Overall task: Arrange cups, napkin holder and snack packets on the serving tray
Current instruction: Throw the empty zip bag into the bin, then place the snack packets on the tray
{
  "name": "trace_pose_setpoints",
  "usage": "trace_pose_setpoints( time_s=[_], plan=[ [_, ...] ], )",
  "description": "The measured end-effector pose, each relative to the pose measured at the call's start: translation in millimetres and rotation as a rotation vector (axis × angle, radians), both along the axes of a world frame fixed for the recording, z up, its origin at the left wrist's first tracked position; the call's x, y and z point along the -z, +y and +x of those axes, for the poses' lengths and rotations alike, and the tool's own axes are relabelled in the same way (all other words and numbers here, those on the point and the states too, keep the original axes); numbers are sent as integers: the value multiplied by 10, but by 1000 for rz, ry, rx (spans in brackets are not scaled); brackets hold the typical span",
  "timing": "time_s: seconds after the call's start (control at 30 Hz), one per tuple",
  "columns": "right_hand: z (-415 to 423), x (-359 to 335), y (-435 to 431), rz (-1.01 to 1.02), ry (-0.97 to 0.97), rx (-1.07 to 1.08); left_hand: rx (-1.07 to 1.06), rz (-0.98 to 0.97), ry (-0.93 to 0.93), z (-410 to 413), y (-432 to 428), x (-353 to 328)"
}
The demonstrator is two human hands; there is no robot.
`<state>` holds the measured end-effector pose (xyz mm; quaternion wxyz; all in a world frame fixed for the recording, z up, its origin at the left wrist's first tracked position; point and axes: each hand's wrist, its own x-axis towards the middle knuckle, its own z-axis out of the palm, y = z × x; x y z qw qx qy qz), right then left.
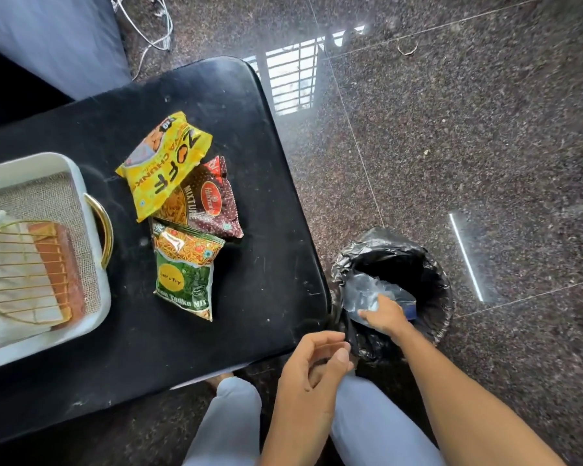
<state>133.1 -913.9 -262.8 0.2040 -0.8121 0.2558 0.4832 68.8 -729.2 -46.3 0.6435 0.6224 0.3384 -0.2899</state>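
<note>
- The tray [93,297], at 9 o'clock on the desk [249,129], is already loaded with the napkin holder [24,264].
- Three packets are left on the desk at the tray's 3 o'clock, overlapped and apart from it: yellow [165,163], maroon [212,203], green [186,277]. None has been placed yet.
- No cups are seen; the tray's left part is cut off by the frame.
- The right grip [386,316] is closed on a clear wrapper [362,290] inside the bin [443,297] at 4 o'clock.
- The left grip [312,368] is held loosely curled and empty at 6 o'clock, by the desk edge.
- Roughly a third is judged done; packets, and perhaps cups, remain.
</note>
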Motion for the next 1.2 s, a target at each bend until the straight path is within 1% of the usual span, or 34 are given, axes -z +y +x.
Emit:
trace_pose_setpoints(
  time_s=[0.1,0.17,0.23,0.3,0.37,0.47,0.53,0.57,0.63,0.67,0.73,0.8,0.87,0.93,0.97,1.03,1.1,1.2],
  plan=[
    [7,156,2,3,27,-28,21,-37,15,22,6,8],
    [-16,117,22,-46,-27,-41,20,-62,19,29,21,-35],
    [-57,-79,61,-98,-127,20,10,-74,28,27,43,-117],
    [-102,-368,90,-119,-238,126,6,-79,33,22,81,-262],
    [-103,-761,142,-94,-372,206,5,-88,52,11,154,-460],
    [-38,-1457,331,-47,-639,303,-30,-122,80,-1,356,-817],
    [59,-1941,586,38,-772,404,-63,-128,84,-8,549,-1067],
    [130,-2166,760,130,-802,454,-92,-129,80,-16,662,-1186],
    [306,-2566,1167,321,-780,517,-144,-140,62,-43,910,-1405],
    [405,-2720,1382,383,-756,525,-159,-146,50,-64,1043,-1501],
    [615,-2910,1812,401,-730,473,-165,-159,22,-129,1319,-1652],
    [832,-3011,2210,289,-727,342,-165,-165,-6,-230,1611,-1744],
    [1003,-3057,2522,84,-726,222,-134,-163,-37,-339,1905,-1819],
    [1111,-3084,2776,-64,-693,199,-119,-174,-43,-419,2213,-1854],
    [1147,-3095,2886,-109,-678,207,-140,-213,-25,-443,2361,-1890],
    [1190,-3091,3054,-158,-662,224,-164,-259,10,-504,2615,-1933],
    [1225,-3062,3154,-187,-635,246,-191,-237,-10,-590,2804,-1934],
    [1250,-2989,3201,-189,-598,290,-295,-162,-59,-713,3056,-1873]
  ],
)
